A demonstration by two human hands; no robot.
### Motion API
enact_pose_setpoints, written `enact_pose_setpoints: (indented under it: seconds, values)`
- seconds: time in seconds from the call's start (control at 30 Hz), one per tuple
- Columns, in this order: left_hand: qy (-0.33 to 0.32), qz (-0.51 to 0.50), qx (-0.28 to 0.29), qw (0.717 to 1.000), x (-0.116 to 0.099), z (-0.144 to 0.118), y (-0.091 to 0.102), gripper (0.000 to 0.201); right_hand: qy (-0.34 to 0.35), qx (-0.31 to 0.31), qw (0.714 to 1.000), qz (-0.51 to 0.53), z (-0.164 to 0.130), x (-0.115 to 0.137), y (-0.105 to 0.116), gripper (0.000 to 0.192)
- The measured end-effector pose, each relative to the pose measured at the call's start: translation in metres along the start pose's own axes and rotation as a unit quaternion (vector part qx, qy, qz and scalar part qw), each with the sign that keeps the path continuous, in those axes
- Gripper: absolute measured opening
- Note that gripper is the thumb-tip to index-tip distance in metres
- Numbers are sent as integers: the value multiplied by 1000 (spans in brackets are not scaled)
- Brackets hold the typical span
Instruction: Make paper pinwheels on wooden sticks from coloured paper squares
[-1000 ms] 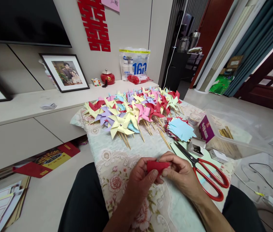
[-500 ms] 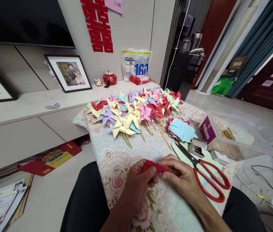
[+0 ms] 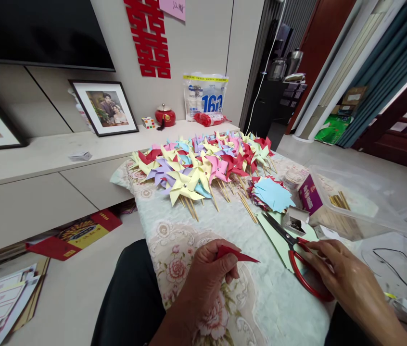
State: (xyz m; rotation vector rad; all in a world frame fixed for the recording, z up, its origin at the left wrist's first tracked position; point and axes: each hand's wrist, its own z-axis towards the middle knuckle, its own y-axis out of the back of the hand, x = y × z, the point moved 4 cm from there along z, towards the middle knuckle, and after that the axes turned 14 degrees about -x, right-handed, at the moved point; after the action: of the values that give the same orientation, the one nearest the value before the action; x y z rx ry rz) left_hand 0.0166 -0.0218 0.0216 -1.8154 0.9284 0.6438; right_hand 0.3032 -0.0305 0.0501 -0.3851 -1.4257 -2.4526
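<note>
1. The left hand (image 3: 209, 269) pinches the folded red paper (image 3: 235, 253) at lower centre.
2. The right hand (image 3: 337, 271) has let go of the paper and now closes over the red scissors' (image 3: 297, 257) handles, lower right; cutting seems next.
3. Finished pinwheels (image 3: 203, 166) crowd the frame's centre.

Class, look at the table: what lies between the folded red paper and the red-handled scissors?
In the head view, only bare floral tablecloth separates the folded red paper from the scissors.
</note>
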Motion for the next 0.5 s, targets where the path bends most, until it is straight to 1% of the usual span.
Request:
enact_pose_setpoints:
  seconds: [0.07,0.2,0.37,0.5]
  values:
    - [7,-6,6,1000,-1,-1,-1,9,-1,34,999,-31,-5,-13,-2,42]
    - [9,-5,29,1000,-1,-2,-3,10,-3,84,996,-34,-11,-27,-7,47]
    - [-7,37,38,999,2,-2,3,7,-15,137,989,-51,-14,-31,-6,54]
    - [-12,39,46,998,2,-1,6,7,-29,151,987,-50,-18,-28,1,57]
